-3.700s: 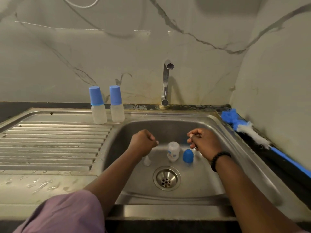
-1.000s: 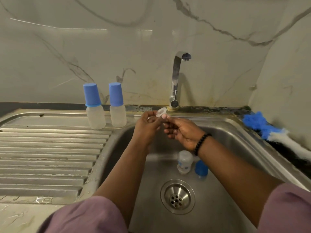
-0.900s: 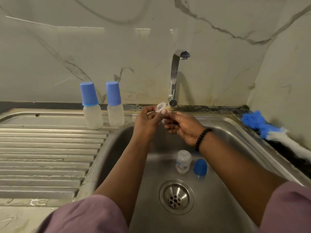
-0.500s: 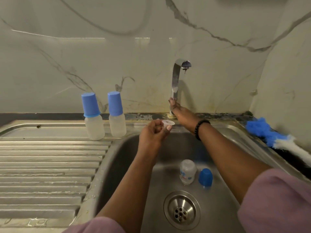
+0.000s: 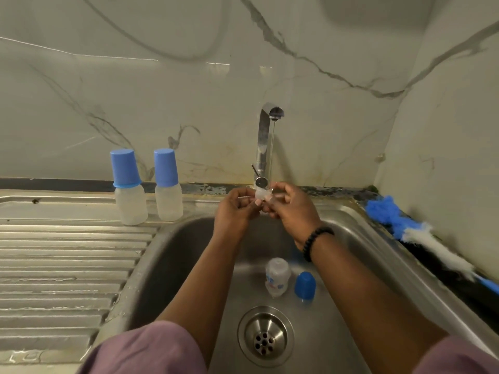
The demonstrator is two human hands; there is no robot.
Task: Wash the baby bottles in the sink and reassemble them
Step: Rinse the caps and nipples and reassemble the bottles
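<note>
Teat (image 5: 261, 195), small, clear, likely soft and slippery when wet, sits pinched between left hand (image 5: 237, 209) and right hand (image 5: 293, 209) under the tap (image 5: 266, 141) stream, far over the sink (image 5: 172, 255); best held by its rim.

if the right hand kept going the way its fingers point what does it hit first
Probably the clear teat it already pinches, then the left hand fingertips just beyond; the right hand points leftward, though depth is hard to judge.
</note>
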